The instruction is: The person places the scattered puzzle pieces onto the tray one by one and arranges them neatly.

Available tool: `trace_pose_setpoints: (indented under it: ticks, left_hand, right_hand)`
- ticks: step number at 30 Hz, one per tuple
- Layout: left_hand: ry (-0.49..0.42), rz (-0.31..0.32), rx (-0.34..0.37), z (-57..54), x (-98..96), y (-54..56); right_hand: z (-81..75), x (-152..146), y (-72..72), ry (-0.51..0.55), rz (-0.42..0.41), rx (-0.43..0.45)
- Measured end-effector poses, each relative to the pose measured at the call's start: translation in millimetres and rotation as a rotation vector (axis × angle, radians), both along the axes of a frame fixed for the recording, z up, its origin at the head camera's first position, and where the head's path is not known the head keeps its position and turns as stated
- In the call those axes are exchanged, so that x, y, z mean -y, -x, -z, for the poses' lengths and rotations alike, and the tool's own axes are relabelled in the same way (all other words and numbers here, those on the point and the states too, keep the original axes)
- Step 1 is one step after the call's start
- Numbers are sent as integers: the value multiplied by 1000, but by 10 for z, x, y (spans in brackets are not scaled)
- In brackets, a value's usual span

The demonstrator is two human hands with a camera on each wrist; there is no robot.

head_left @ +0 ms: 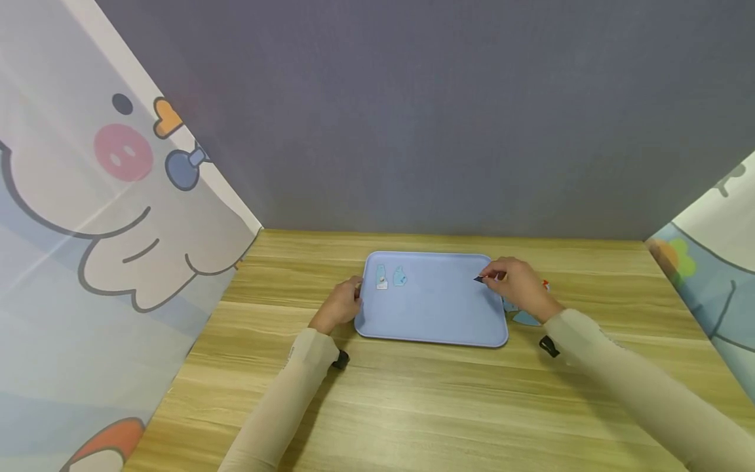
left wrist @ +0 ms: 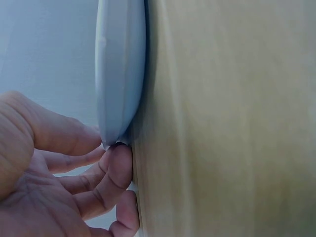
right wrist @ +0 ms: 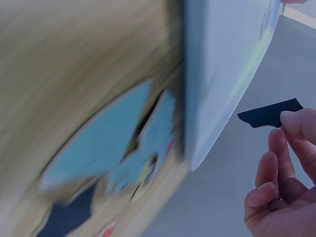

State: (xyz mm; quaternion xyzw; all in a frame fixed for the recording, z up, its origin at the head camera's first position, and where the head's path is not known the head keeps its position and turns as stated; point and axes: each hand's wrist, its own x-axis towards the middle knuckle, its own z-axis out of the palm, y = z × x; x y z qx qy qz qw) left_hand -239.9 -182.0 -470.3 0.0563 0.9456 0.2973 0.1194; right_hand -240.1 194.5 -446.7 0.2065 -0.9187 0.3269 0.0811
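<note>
A pale blue tray (head_left: pixel 436 318) lies on the wooden table. My left hand (head_left: pixel 342 303) holds its left edge, with the thumb at the rim and fingertips under it in the left wrist view. Over the tray's right end, my right hand (head_left: pixel 516 283) pinches a small dark flat piece (right wrist: pixel 271 114) with one wavy edge between thumb and fingertips. Two light blue flat pieces, a tall one (head_left: pixel 381 275) and a rounder one (head_left: pixel 400 276), lie at the tray's upper left.
Beside the tray's right edge, more flat pieces lie on the table, including a big light blue one (right wrist: pixel 98 136) and a dark one (right wrist: pixel 69 213). A grey panel (head_left: pixel 436 118) rises behind the table; cartoon-printed cloth (head_left: pixel 53 275) hangs at the left.
</note>
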Motion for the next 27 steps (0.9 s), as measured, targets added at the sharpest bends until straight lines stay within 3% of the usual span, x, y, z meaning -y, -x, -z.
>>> trace_pose_setpoints:
  ticks: [14, 20, 27]
  left_hand:
    - [10, 4, -20, 19, 23, 8]
    - [10, 9, -16, 14, 14, 8]
    - [8, 18, -16, 8, 16, 8]
  right_hand:
    - [33, 638, 196, -10, -113, 16]
    - [37, 796, 247, -42, -109, 82]
    - [39, 947, 323, -24, -131, 97]
